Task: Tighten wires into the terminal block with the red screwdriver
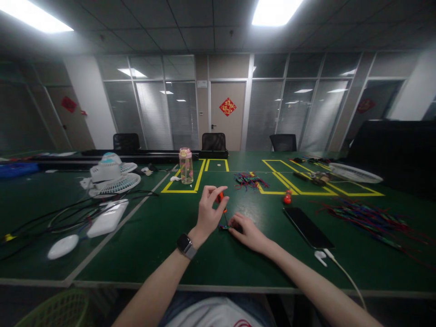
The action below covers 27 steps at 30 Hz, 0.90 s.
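Note:
My left hand [210, 213], with a watch on its wrist, is raised over the table with its thumb and index finger around an orange-handled screwdriver [221, 197]. The thin shaft points down to a small green circuit board [224, 227] on the table. Fingers curled, my right hand [245, 230] rests on the tabletop and pinches the right end of that board. Part of the screwdriver handle is hidden behind my left fingers. Beyond my hands lies a bundle of small boards with red and blue wires [251, 180].
A pink-lidded bottle [186, 165] stands ahead. Left are white fans [114, 175], a white power bank [108, 218] and cables. Right are a phone [307, 227], a small red figure [287, 197], an earphone [320, 258] and a larger wire pile [368, 220]. Yellow tape marks the green table [143, 263].

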Each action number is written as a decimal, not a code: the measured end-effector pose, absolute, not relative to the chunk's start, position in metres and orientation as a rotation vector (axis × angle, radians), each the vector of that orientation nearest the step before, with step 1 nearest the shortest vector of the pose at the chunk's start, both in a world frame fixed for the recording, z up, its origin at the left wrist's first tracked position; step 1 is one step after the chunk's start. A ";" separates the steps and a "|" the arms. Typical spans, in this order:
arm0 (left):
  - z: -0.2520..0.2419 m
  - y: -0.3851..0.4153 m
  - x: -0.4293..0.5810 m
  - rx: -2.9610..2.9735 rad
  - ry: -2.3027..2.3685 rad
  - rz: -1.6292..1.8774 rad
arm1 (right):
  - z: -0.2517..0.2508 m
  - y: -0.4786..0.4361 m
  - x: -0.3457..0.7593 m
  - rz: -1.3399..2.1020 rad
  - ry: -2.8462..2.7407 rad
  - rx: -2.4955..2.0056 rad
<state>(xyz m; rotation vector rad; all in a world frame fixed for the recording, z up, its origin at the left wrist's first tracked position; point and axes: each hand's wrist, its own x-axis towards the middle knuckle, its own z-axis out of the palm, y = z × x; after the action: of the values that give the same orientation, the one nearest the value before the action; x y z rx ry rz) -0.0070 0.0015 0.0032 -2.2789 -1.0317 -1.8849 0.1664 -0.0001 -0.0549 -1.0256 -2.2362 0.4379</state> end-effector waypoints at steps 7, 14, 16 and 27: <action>0.002 0.001 -0.004 -2.286 -1.025 -1.882 | -0.054 -0.001 0.167 0.435 -2.238 -1.018; 0.001 0.002 -0.005 -2.238 -1.069 -1.868 | -0.054 -0.001 0.167 0.435 -2.237 -1.028; 0.003 0.001 -0.006 -2.302 -1.077 -1.855 | -0.053 -0.001 0.167 0.439 -2.238 -1.025; -0.001 0.005 -0.004 -2.201 -1.104 -1.836 | -0.055 0.000 0.168 0.449 -2.240 -1.025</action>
<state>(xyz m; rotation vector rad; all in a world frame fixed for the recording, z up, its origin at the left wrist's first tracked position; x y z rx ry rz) -0.0036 0.0051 -0.0010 -2.2014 -1.1039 -1.8364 0.1679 0.0001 -0.0550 -1.0252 -2.2395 0.4493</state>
